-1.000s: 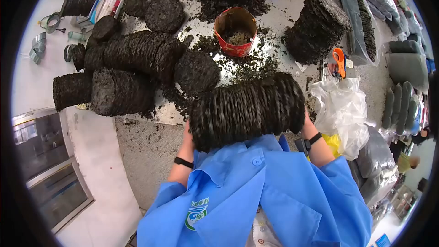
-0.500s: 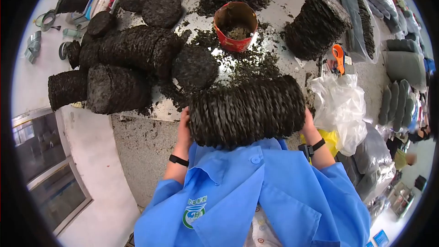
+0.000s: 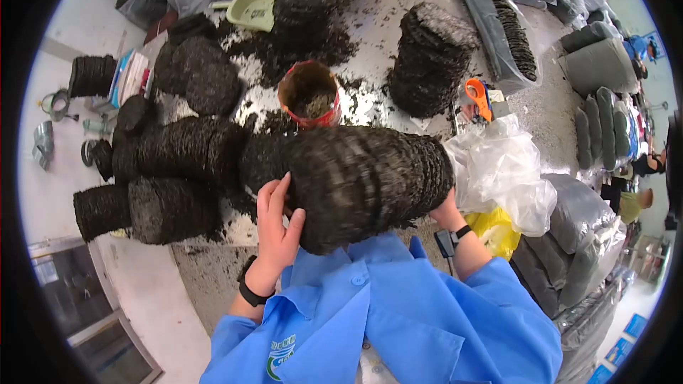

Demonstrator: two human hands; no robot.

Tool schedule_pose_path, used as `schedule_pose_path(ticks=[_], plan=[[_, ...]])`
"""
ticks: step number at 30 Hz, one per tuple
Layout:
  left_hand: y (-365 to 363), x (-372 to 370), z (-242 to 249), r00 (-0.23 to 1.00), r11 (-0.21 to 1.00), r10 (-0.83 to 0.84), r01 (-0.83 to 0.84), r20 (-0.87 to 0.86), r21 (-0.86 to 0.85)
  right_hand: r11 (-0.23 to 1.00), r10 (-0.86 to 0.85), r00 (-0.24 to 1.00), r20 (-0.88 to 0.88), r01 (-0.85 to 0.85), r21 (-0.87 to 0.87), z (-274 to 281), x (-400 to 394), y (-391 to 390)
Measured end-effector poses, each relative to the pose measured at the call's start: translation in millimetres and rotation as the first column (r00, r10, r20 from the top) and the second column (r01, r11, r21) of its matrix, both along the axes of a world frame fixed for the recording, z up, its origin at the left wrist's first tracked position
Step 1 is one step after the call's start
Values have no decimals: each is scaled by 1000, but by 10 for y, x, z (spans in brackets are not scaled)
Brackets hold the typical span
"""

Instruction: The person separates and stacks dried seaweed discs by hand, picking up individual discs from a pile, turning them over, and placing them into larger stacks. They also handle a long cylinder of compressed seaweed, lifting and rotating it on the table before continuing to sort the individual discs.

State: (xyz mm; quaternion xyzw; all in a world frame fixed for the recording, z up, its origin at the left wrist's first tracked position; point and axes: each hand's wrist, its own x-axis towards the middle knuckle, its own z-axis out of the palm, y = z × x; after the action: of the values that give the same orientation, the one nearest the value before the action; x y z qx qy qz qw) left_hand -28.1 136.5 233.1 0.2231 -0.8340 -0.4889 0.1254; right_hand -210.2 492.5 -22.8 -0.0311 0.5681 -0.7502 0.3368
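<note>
A long horizontal stack of dark pressed discs is held up in front of my chest, squeezed between both palms. My left hand presses flat against its left end, fingers spread upward. At the right end my right hand is mostly hidden behind the stack, only its heel and the wrist with a black watch showing. The stack hangs over the near edge of the worktable, which is littered with dark crumbs.
More rolls of dark discs lie at the left, another pile at the back right. A red cup stands behind the held stack. Clear plastic bags, orange scissors and grey bagged rolls lie right.
The stack has been lifted and its left end swung toward me. My left hand has come into full view on that end. The camera has tilted, showing more of the far table.
</note>
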Motion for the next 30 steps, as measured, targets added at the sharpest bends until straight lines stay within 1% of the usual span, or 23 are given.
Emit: schedule_pose_path(ticks=[1, 2, 3, 4, 5, 6, 7, 9, 11, 12, 14, 16, 17, 19, 20, 21, 23, 24, 25, 27, 28, 29, 30], plan=[[10, -204, 241, 991, 966, -131, 126, -10, -224, 1000, -10, 1000, -15, 10, -18, 9, -75, -130], [44, -410, 370, 967, 868, -254, 233, 11, -438, 969, -167, 918, 358, 220, -112, 61, -116, -363], [129, -643, 412, 944, 784, -329, 260, -21, -564, 894, -235, 681, 693, 432, -122, 99, -165, -537], [245, -848, 395, 931, 751, -364, 300, 11, -588, 882, -249, 721, 647, 444, -155, -188, -226, -631], [382, -1032, 330, 917, 717, -396, 342, 48, -607, 819, -520, 580, 627, 547, 174, 619, -254, -997], [529, -1232, 180, 899, 677, -429, 387, 93, -625, 815, -517, 573, 636, 556, 162, 579, -278, -1002], [657, -1412, 47, 875, 631, -465, 435, 135, -642, 808, -520, 582, 625, 572, 140, 577, -438, -1174], [872, -1616, -6, 862, 578, -501, 401, 78, -711, 796, -530, 612, 587, 598, 95, 474, -197, -938], [1015, -1756, 114, 827, 584, -562, 428, 37, -690, 777, -557, 634, 536, 626, 68, 422, -175, -977], [1067, -1807, 165, 810, 593, -586, 452, 27, -666, 768, -573, 640, 511, 637, 63, 402, -115, -868], [1109, -1869, 174, 794, 601, -608, 474, 18, -644, 763, -588, 660, 468, 645, 47, 306, -137, -830], [1084, -1900, 160, 733, 502, -679, 485, 20, -716, 763, -587, 683, 435, 646, 17, 253, -334, -853], [1072, -1919, 191, 731, 491, -681, 489, 31, -721, 763, -586, 691, 423, 647, 1, 199, -246, -788], [1045, -1942, 268, 714, 418, -699, 451, 38, -788, 766, -582, 709, 400, 642, -23, 136, -183, -708], [1030, -1930, 260, 719, 446, -694, 477, 44, -757, 771, -578, 720, 384, 637, -32, 81, -185, -736], [1009, -1916, 275, 721, 445, -692, 480, 50, -756, 774, -577, 730, 368, 632, -40, 49, -164, -703], [943, -1901, 306, 726, 502, -688, 460, -15, -732, 774, -581, 742, 333, 631, -55, -28, -123, -674], [906, -1893, 298, 720, 511, -694, 474, -18, -718, 776, -571, 753, 327, 625, -85, 258, -74, -676], [875, -1878, 294, 717, 511, -697, 479, -18, -713, 774, -575, 749, 328, 629, -79, 181, 2, -584], [804, -1840, 295, 724, 554, -688, 481, -49, -679, 862, -507, 774, 379, 456, 221, -15, 263, -278], [770, -1820, 299, 726, 572, -683, 467, -77, -674, 860, -511, 772, 378, 457, 228, 48, 375, -175], [734, -1796, 308, 727, 576, -683, 469, -78, -669, 881, -463, 820, 335, 388, 270, 126, 505, -63], [693, -1767, 324, 742, 623, -659, 450, -120, -640, 897, -405, 865, 295, 312, 313, 270, 598, 28]])
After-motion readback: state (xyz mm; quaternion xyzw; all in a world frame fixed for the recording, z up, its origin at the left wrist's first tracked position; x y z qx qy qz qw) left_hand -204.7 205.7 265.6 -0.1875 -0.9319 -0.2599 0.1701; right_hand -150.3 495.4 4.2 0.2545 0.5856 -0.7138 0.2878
